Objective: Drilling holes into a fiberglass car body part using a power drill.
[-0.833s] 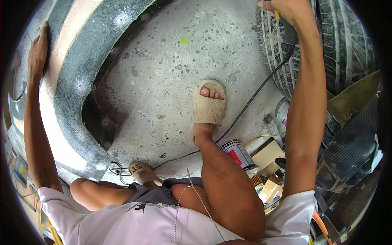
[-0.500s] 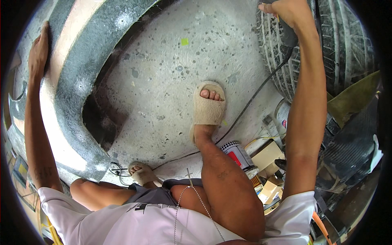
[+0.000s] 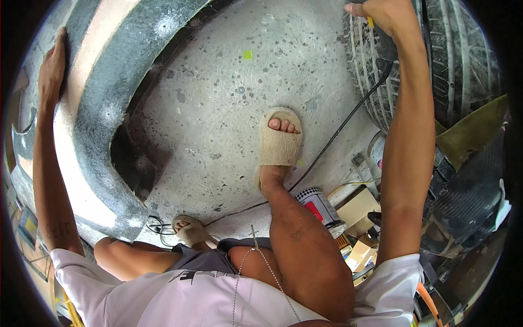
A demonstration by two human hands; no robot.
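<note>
Speckled grey concrete floor (image 3: 218, 125) in bright daylight, with a small yellow-green mark (image 3: 247, 54) far centre. Stacked black tyres (image 3: 463, 60) far right; cardboard boxes (image 3: 357, 210) and a checkered can (image 3: 321, 210) near right.

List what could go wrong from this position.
The black cord runs across the floor right beside the sandalled foot, so it might snag or trip. The right hand grips a dark tool against the tyre while the left hand braces the curved panel; spread arms could cost balance.

A checkered can (image 3: 318, 207) stands beside small cardboard boxes (image 3: 357, 210).
</note>
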